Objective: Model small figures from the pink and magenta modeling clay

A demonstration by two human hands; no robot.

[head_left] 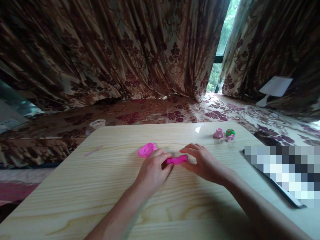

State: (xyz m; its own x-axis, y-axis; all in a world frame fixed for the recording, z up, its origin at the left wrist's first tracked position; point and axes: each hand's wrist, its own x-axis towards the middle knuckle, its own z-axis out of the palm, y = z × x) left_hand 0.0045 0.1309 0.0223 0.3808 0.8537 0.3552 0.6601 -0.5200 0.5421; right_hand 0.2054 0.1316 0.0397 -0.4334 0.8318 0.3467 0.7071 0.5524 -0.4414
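A short bright pink strip of modelling clay [177, 160] lies between my hands, just above the wooden table. My left hand [155, 166] pinches its left end between thumb and fingers. Around the strip's right end, my right hand [198, 158] holds its thumb and fingers apart, the thumb close to or touching the clay. A flattened pink clay piece [146, 150] rests on the table just beyond my left hand, partly covered by its fingers.
Toward the table's [112, 186] far right sit a pale pink clay shape [218, 133] and a green clay ball [230, 132] with pink bits. A thin pink strip [93, 150] lies at left. A blurred-out flat object [285, 176] stands on the right. A white lamp [276, 86] is behind.
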